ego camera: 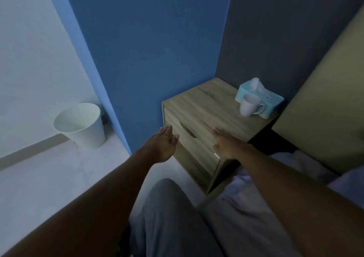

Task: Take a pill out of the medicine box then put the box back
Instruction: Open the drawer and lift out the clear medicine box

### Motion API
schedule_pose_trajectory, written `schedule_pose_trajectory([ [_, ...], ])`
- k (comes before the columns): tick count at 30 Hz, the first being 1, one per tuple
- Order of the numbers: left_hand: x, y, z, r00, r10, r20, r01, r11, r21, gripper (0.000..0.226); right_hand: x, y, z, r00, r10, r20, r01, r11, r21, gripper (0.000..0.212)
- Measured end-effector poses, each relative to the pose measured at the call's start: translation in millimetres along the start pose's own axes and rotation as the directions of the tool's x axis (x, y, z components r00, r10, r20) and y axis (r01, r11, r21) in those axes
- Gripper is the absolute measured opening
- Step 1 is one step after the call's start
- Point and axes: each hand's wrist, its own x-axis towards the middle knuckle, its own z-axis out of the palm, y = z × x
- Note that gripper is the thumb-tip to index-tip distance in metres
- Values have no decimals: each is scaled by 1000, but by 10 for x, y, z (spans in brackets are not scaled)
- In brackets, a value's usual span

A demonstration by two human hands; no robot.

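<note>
Medicine box not visible; presumably inside closed drawer [190,136] of nightstand [212,107]. Left hand [164,143] at 9 o'clock of handle slot [188,131], right hand [224,143] at 3 o'clock, both released, empty. Best hooked into slot, pulled straight.

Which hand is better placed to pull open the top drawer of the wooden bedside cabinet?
Probably the left hand: it hovers open right beside the dark cut-out handle of the top drawer. The right hand is over the front edge of the wooden bedside cabinet, further from the handle.
</note>
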Motion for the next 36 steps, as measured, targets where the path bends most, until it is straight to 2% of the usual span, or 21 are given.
schedule_pose_trajectory([
  [3, 269, -41, 136, 999, -1, 32, 4, 994, -109, 68, 129, 94, 141, 997, 3, 73, 0, 999, -39, 72],
  [5, 483, -117, 279, 998, -6, 59, 15, 988, -157, 69, 254, 146, 296, 998, -11, 58, 14, 998, -56, 73],
  [10, 1083, -398, 685, 992, -55, 112, 83, 959, -270, 69, 594, 320, 680, 992, 3, -129, -13, 997, -75, 78],
  [14, 1523, -513, 992, 978, -145, 152, 195, 893, -406, 69, 683, 430, 921, 959, -7, -284, -15, 997, -73, 73],
  [18, 1859, -549, 1228, 964, -233, 124, 264, 813, -519, 69, 724, 436, 966, 938, -22, -345, -16, 994, -106, 74],
  [23, 2121, -534, 1490, 982, -188, 2, 144, 746, -650, 85, 786, 464, 1033, 922, -10, -386, -55, 986, -155, 73],
  [29, 2167, -427, 1660, 974, -218, -60, 91, 622, -777, 98, 810, 486, 1080, 907, -26, -420, -55, 982, -181, 72],
  [36, 2033, -569, 1633, 971, -239, -22, 136, 623, -770, 91, 847, 534, 1118, 900, -40, -434, -42, 983, -176, 72],
])
